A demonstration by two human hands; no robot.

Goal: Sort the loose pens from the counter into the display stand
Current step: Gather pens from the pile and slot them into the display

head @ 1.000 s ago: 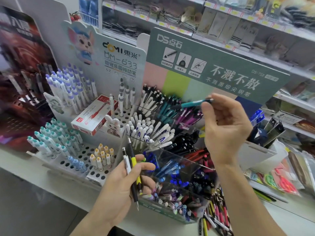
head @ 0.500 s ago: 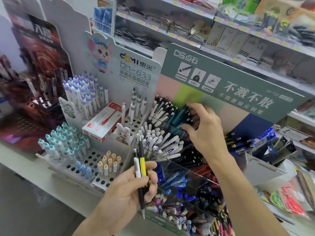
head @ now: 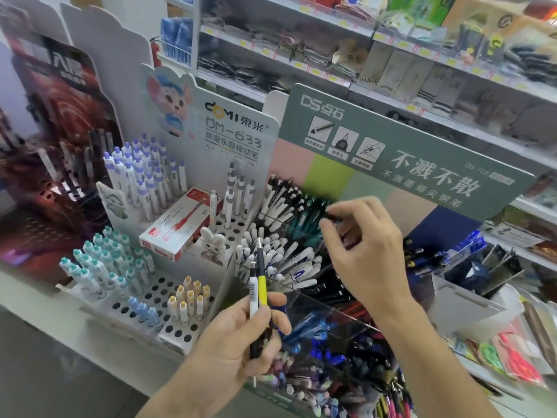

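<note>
At lower centre of the frame the left hand [head: 241,336] grips two pens upright, a white pen [head: 253,292] and a black-and-yellow pen [head: 261,276], side by side. At centre right the right hand [head: 361,251] hovers over the display stand [head: 407,152], fingers curled beside the teal pens [head: 304,218] in an upper compartment; I cannot tell whether it holds anything.

A pale bench [head: 36,300] carries a row of pen displays: a dark red stand [head: 51,176] at left, a white peg stand [head: 126,306] of capped pens beside it, and a clear tiered display stand [head: 331,315] packed with pens. Loose pens [head: 391,399] lie on the bench at lower right, just beside the clear stand, with packets [head: 512,354] further right.
</note>
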